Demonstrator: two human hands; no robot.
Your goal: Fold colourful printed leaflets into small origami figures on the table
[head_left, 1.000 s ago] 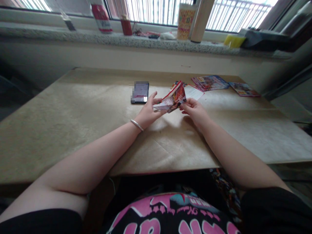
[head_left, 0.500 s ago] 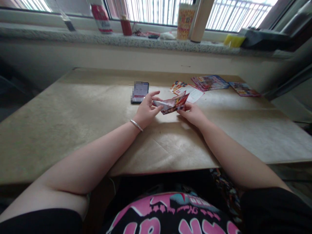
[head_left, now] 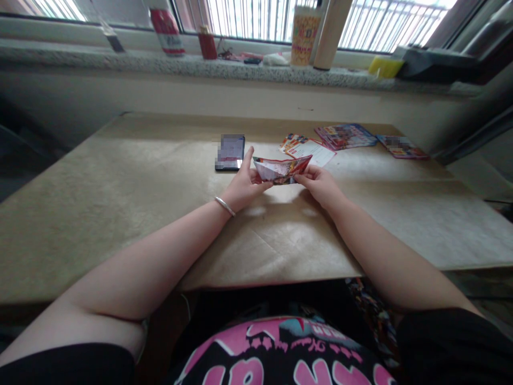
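Observation:
A colourful printed paper, folded into a shape with raised corners [head_left: 278,169], is held between both hands just above the table. My left hand [head_left: 245,184] grips its left end, thumb along the near lower edge and index finger pointing up, away from the paper. Pinching the right end is my right hand [head_left: 316,181], thumb in front and fingers behind. A smartphone [head_left: 232,149] with a lit screen lies just beyond my left hand. Past the folded paper, printed cards [head_left: 319,153] lie fanned out, one with a white face.
More printed cards [head_left: 347,136] are piled at the back right, with another stack [head_left: 402,146] beside them. The table [head_left: 120,203] has a tan cover. On the windowsill stand a red-and-white can [head_left: 167,32], a red bottle [head_left: 207,44], a patterned cup [head_left: 304,37] and a yellow item [head_left: 385,67].
The folded paper has turned more level, its left end rising. My left index finger has lifted upright, and the left thumb has shifted to the lower edge. The right hand has barely moved.

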